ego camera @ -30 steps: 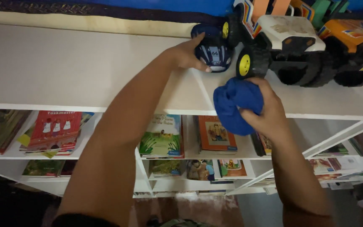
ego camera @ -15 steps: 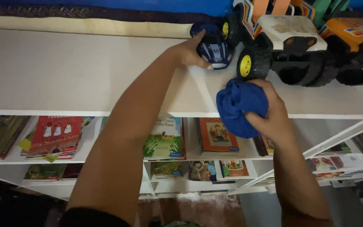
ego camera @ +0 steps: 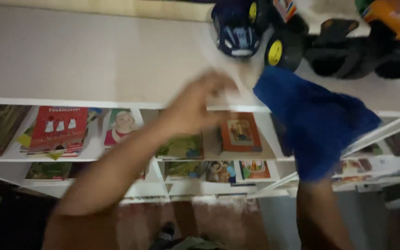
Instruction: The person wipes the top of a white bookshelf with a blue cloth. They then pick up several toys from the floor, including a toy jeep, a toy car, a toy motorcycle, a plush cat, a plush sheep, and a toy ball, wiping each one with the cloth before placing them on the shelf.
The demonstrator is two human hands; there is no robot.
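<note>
We see the white shelf top (ego camera: 93, 60), then the toy trucks (ego camera: 348, 41) at its back. Our right hand, hidden under the blue cloth (ego camera: 315, 120), bunches it at the shelf's front edge; soft and light, it grips anywhere. Our left hand (ego camera: 195, 106), blurred, hovers empty with fingers loosely curled.
</note>
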